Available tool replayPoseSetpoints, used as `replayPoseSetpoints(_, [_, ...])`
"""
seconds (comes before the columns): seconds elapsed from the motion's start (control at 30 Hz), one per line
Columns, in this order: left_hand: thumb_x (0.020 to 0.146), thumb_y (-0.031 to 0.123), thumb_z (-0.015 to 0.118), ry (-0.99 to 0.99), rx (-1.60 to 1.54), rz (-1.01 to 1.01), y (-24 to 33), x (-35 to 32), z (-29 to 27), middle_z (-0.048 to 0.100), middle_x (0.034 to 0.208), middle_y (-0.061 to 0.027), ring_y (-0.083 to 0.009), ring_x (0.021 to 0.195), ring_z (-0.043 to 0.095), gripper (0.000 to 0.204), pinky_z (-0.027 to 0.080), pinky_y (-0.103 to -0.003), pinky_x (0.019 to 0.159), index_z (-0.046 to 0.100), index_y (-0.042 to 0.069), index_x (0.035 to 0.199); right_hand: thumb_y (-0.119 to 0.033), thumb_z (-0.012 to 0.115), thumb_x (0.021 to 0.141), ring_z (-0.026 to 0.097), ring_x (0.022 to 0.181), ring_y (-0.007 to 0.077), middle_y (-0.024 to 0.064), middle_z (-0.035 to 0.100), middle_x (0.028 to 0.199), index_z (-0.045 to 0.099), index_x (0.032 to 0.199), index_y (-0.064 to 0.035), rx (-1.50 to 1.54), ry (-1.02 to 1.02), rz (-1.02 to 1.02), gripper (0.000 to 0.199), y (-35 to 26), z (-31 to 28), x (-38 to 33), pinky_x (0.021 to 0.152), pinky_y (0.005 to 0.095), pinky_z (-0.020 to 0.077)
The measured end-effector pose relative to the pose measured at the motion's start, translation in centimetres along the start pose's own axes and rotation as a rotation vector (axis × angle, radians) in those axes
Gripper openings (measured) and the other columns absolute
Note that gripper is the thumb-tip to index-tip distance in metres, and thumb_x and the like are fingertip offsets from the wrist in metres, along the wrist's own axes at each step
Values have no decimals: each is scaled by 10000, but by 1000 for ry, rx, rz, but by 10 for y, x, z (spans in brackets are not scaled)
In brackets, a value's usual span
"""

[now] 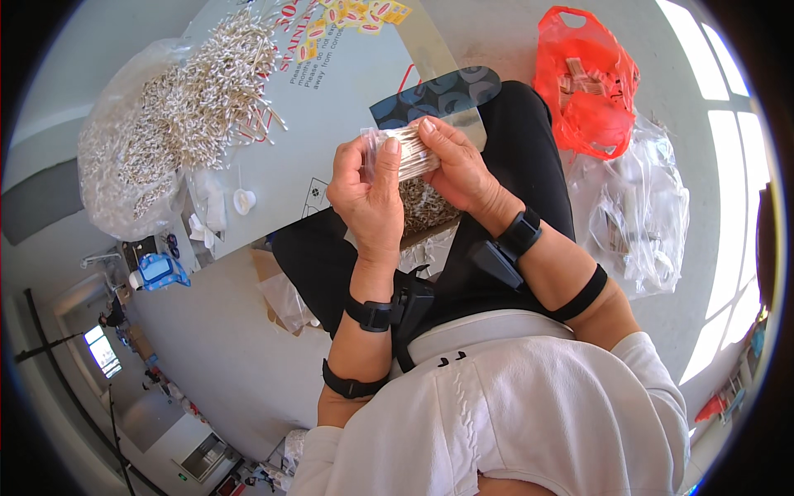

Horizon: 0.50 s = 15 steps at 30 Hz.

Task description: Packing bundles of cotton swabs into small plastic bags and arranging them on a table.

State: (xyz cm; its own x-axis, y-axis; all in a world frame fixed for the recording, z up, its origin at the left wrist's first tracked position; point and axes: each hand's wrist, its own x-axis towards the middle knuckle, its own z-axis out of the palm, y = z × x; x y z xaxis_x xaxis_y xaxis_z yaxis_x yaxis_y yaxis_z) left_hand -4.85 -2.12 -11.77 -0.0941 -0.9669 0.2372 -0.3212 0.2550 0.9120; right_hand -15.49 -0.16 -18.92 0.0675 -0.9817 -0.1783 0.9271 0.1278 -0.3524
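Note:
A bundle of cotton swabs (420, 157) lies level between my two hands, above my lap. My left hand (370, 194) is closed on its left end, thumb on top, where a small clear plastic bag (369, 147) shows. How far the swabs sit inside that bag, I cannot tell. At the other end, my right hand (465, 169) grips the bundle with thumb and fingers. Below my hands, between my legs, a box holds many brown-looking sticks (423, 205); my hands partly hide it. A dark patterned strip (438, 93) lies on the table edge just beyond.
A large heap of loose swabs (219, 91) spills from a big clear bag (103, 182) on the table (331, 107). Yellow packets (356, 15) lie at the far edge. On the right are a red plastic bag (550, 74) with bundles and clear bags (641, 223).

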Motion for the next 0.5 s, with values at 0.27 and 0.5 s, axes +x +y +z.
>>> replayPoseSetpoints(0.27, [853, 113, 661, -28, -319, -255, -5, 8, -12, 577, 757, 4, -59, 666, 485, 150, 419, -205, 635, 615, -17, 793, -302, 480, 970, 440, 773, 44, -33, 518, 823, 539, 921, -71, -495, 60, -137, 243, -2, 2, -1, 699, 214, 373])
replayPoseSetpoints(0.5, [835, 137, 690, -46, -471, -302, 3, 2, -7, 613, 836, -25, -94, 751, 565, 243, 465, -233, 724, 588, -37, 971, -277, 469, 974, 510, 796, 68, -13, 555, 866, 546, 969, -65, -154, 107, -34, 226, 1, -1, 1, 705, 228, 414])
